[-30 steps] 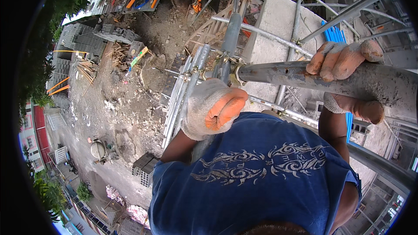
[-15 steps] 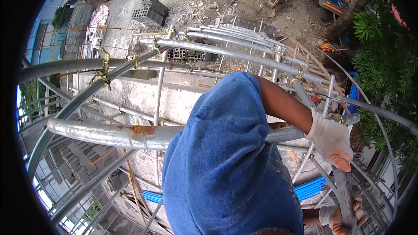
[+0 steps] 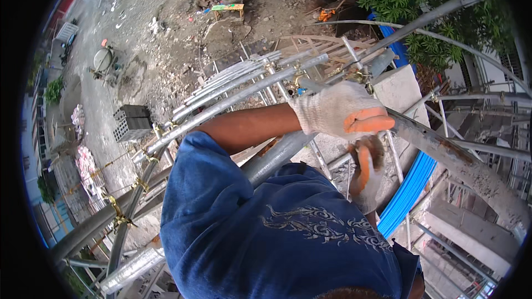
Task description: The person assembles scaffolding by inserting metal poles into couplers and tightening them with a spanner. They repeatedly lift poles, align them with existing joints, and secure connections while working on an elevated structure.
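Observation:
My left hand, in a white knit glove with orange-coated fingers, is closed over the upper part of a slanting, rust-stained steel pipe. Its fingers press together and curl over the metal. Just below it, my right hand wears the same kind of glove. Those fingers are bent and partly smeared; what they hold is hidden. A pipe clamp sits on the tubes just beyond the left hand. Another thick steel pipe passes under my left forearm and behind my blue shirt.
Scaffold tubes lie side by side ahead. Brass-coloured clamps join tubes at left. A bundle of blue pipes lies below right. Hollow blocks are stacked on the rubble ground, and leafy branches hang at upper right.
The view has swung to the right. My left hand has shifted onto the slanting pipe. My right hand has left its grip lower on that pipe and come up close beneath the left.

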A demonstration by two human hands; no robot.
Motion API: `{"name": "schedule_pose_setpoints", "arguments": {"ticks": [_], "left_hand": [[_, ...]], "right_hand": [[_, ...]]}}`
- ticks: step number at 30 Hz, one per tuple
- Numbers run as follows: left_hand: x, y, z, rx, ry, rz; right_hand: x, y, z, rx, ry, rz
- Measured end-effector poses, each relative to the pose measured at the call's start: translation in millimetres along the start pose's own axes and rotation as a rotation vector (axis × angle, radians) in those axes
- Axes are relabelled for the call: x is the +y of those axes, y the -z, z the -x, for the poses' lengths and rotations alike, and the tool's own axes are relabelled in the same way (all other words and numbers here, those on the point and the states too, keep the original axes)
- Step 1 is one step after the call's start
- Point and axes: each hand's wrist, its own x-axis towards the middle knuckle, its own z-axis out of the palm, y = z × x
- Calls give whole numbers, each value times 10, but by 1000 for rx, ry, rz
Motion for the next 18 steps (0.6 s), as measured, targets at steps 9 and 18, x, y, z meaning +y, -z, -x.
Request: {"name": "schedule_pose_setpoints", "arguments": {"ticks": [9,18], "left_hand": [[168,286,211,-95,520,413],[20,321,718,-42,545,273]], "right_hand": [[-491,-1501,9,-500,-508,-1595],[-329,-2523,92,-326,-580,-2053]]}}
